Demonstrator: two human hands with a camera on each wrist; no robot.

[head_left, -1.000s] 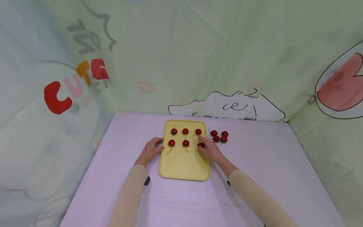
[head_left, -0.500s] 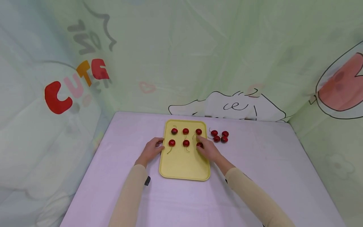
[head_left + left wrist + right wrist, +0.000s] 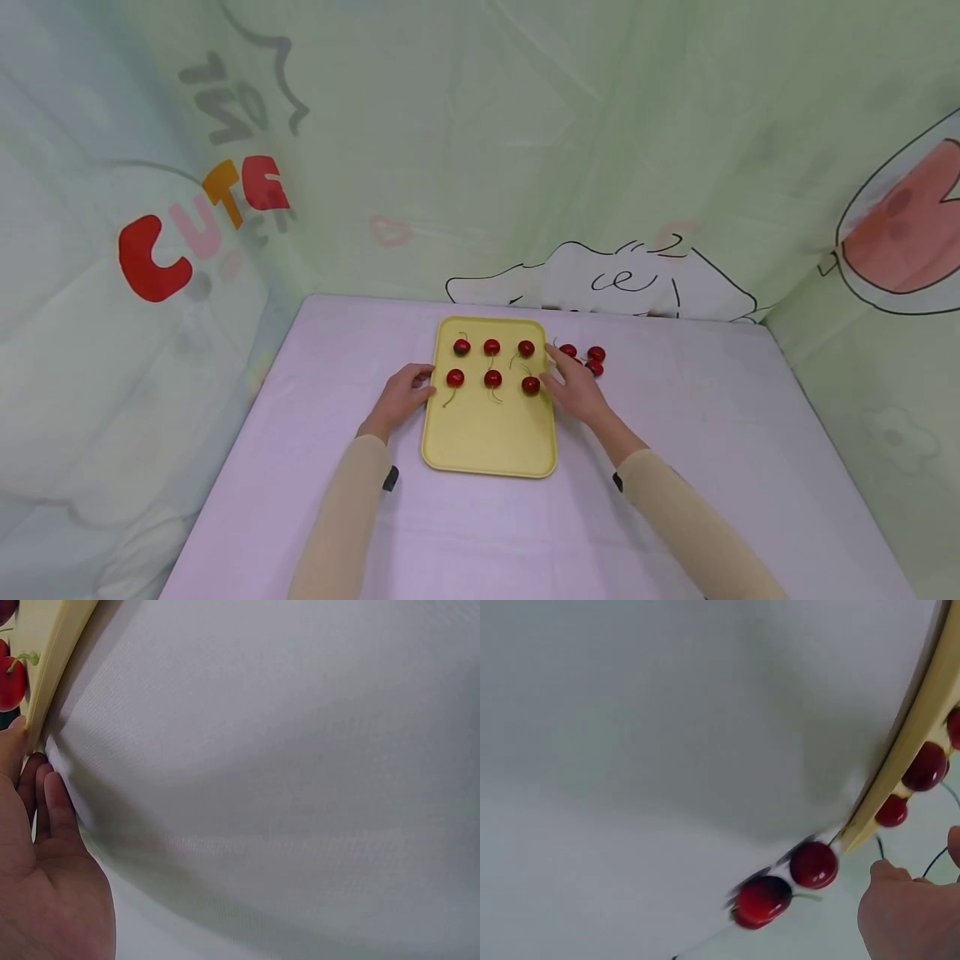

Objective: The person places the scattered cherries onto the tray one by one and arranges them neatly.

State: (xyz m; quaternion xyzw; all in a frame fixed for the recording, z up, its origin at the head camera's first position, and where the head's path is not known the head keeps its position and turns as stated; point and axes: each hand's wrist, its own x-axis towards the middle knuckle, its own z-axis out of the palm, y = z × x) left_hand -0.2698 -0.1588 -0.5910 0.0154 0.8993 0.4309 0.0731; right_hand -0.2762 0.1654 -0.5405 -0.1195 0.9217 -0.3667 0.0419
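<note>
Nearest the person, beyond two beige sleeves (image 3: 341, 517) cut off by the lower edge of the head view, a yellow tray (image 3: 487, 442) lies flat on the pale tabletop (image 3: 480, 542). At the tray's left rim is the left hand (image 3: 400, 397), its bent fingers and thumb apart, their tips against the rim; how far the fingers reach beneath it is hidden, and the left wrist view crops the hand's outer side. Over the tray's right rim the right hand (image 3: 580, 392) holds nothing, thumb and forefinger apart; whether they touch the rim cannot be told, and the right wrist view cuts off most of the fingers. On the tray lie six red cherries with stems, three in a front row (image 3: 492, 378) and three in a back row (image 3: 492, 347); the front row's right cherry (image 3: 530, 386) is just beside the right thumb. To the right of the tray's far half sits a group of loose cherries (image 3: 596, 353), one almost wholly covered by the right hand. Behind the tray hangs a pale green cloth (image 3: 480, 167), its printed dog (image 3: 637, 287) cut off below by the tabletop's far edge.
</note>
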